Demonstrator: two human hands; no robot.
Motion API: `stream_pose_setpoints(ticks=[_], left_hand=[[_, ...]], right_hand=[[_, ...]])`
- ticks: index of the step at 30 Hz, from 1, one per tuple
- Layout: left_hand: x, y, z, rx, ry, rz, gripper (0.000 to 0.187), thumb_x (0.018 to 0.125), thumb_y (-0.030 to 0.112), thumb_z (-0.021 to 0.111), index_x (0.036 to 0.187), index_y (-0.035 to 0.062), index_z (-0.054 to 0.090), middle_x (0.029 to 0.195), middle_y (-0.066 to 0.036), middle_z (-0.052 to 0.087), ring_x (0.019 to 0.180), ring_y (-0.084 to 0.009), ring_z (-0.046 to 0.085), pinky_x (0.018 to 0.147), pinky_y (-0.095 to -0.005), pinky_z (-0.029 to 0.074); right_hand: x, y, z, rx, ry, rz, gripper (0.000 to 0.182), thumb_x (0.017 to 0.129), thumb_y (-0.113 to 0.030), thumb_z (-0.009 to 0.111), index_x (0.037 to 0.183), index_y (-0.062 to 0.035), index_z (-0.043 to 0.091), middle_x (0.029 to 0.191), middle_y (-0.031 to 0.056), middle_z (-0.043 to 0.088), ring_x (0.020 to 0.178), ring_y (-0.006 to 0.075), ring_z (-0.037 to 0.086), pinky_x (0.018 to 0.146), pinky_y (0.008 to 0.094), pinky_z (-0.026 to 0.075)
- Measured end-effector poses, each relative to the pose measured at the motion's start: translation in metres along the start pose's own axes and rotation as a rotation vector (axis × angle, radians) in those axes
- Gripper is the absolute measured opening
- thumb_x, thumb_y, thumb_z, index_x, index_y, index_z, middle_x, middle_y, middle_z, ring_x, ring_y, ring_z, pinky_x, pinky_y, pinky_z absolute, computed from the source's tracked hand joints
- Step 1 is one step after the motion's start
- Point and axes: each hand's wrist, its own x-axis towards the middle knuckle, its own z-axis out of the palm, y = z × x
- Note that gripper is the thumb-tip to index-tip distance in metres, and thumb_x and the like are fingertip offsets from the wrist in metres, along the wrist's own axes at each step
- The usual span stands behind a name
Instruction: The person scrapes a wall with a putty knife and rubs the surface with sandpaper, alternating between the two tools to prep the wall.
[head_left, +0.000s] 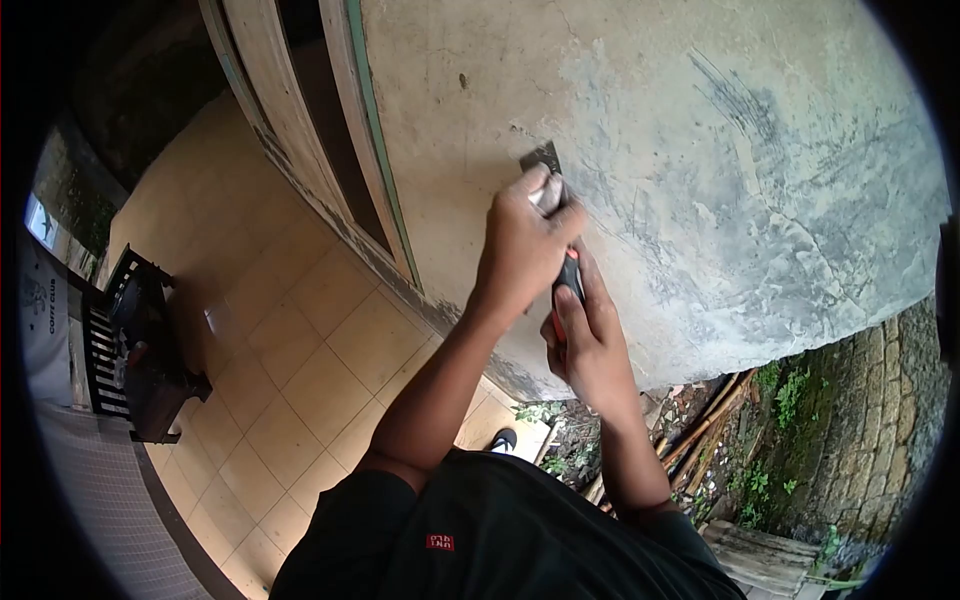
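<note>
A scraper (542,157) with a flat dark metal blade and a red-and-black handle lies against the worn plaster wall (480,100), its blade edge at the surface. My right hand (595,350) is closed around the handle, the thumb lying along it. Higher up, my left hand (528,225) closes over the front of the scraper just behind the blade. Pale dust or filler whitens the left fingertips, which are slightly blurred. Around and to the right of the blade, the wall carries grey patches, scratches and cracks.
A green-edged wooden frame (365,120) borders the wall on the left. Tiled floor (290,350) spreads below, with a dark wooden bench (150,350) at far left. Lower right are bamboo sticks (705,430), weeds and a stone wall (870,420). A shod foot (503,440) shows below.
</note>
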Motion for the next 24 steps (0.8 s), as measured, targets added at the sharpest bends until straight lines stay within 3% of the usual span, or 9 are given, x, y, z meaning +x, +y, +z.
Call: stream_pose_setpoints(ticks=[4,7,8,9,11,15,17,21,24], left_hand=[[-0.012,0.014,0.004,-0.011,-0.035,-0.061,0.017,0.087,0.005,0.061,0.075,0.0029,0.05,0.065,0.004,0.046,0.062,-0.0042,0.041,0.055,-0.0233,0.037],[-0.033,0.012,0.024,0.01,-0.153,-0.07,0.02,0.087,0.009,0.067,0.077,0.003,0.051,0.068,0.003,0.047,0.066,-0.004,0.043,0.059,-0.0231,0.039],[-0.03,0.007,0.029,-0.001,-0.091,0.0,0.02,0.087,0.009,0.067,0.077,0.0031,0.051,0.067,0.003,0.048,0.065,-0.0042,0.043,0.058,-0.0234,0.039],[-0.028,0.0,0.034,-0.01,-0.035,0.058,0.02,0.087,0.009,0.067,0.076,0.0032,0.051,0.067,0.003,0.048,0.063,-0.0044,0.044,0.056,-0.0237,0.04],[-0.012,0.012,0.027,-0.066,0.084,0.023,0.021,0.088,0.01,0.066,0.075,0.0034,0.05,0.064,0.002,0.049,0.058,-0.0052,0.045,0.051,-0.0246,0.039],[-0.012,0.023,0.018,0.013,0.018,-0.026,0.026,0.091,0.017,0.064,0.075,0.005,0.048,0.06,0.002,0.049,0.048,-0.0061,0.043,0.044,-0.0247,0.035],[-0.026,0.007,0.02,0.018,-0.087,0.166,0.026,0.094,0.022,0.061,0.081,0.0059,0.047,0.06,0.003,0.047,0.044,-0.0056,0.044,0.039,-0.0235,0.034],[-0.061,0.043,0.007,-0.099,-0.31,-0.362,0.031,0.099,0.033,0.053,0.086,0.0048,0.046,0.062,0.003,0.043,0.047,-0.0047,0.042,0.04,-0.0224,0.037],[-0.056,0.024,0.017,-0.074,-0.225,-0.183,0.03,0.1,0.031,0.05,0.086,0.0055,0.047,0.057,0.003,0.043,0.04,-0.0054,0.044,0.035,-0.0227,0.035]], right_hand=[[-0.026,-0.011,-0.004,0.026,-0.048,-0.109,0.06,0.098,-0.007,0.042,0.152,-0.0093,0.016,0.082,0.0017,0.049,0.059,0.0068,0.044,0.052,0.0233,0.04],[-0.061,0.005,-0.014,-0.253,0.028,-0.28,0.069,0.093,0.003,0.045,0.153,-0.0065,0.012,0.091,0.005,0.053,0.065,0.01,0.048,0.061,0.0251,0.044],[-0.05,0.013,-0.016,-0.231,0.085,-0.402,0.065,0.093,0.0,0.047,0.151,-0.0059,0.019,0.089,0.0063,0.055,0.067,0.0108,0.048,0.064,0.026,0.045],[-0.043,0.017,-0.019,-0.232,0.081,-0.392,0.065,0.093,0.0,0.047,0.151,-0.0059,0.019,0.089,0.0063,0.055,0.067,0.0108,0.048,0.064,0.026,0.045],[-0.014,0.002,-0.02,-0.102,0.044,-0.269,0.056,0.097,-0.004,0.044,0.15,-0.0092,0.026,0.068,-0.0054,0.043,0.051,0.0023,0.035,0.044,0.0188,0.028],[-0.021,-0.015,-0.021,-0.014,-0.032,-0.226,0.05,0.099,-0.007,0.043,0.148,-0.008,0.032,0.061,-0.0063,0.039,0.047,0.003,0.033,0.042,0.0194,0.027],[-0.046,-0.01,-0.026,0.032,-0.03,-0.211,0.051,0.099,-0.007,0.041,0.149,-0.0088,0.03,0.061,-0.0047,0.042,0.045,0.003,0.034,0.042,0.0179,0.028],[-0.064,-0.002,-0.046,0.08,-0.028,-0.146,0.052,0.099,-0.008,0.042,0.15,-0.0088,0.028,0.066,-0.0035,0.044,0.052,0.0038,0.037,0.047,0.019,0.031],[-0.056,0.007,-0.041,0.078,-0.039,-0.149,0.054,0.099,-0.008,0.044,0.15,-0.0091,0.027,0.071,-0.0029,0.046,0.057,0.0043,0.038,0.051,0.02,0.034]])
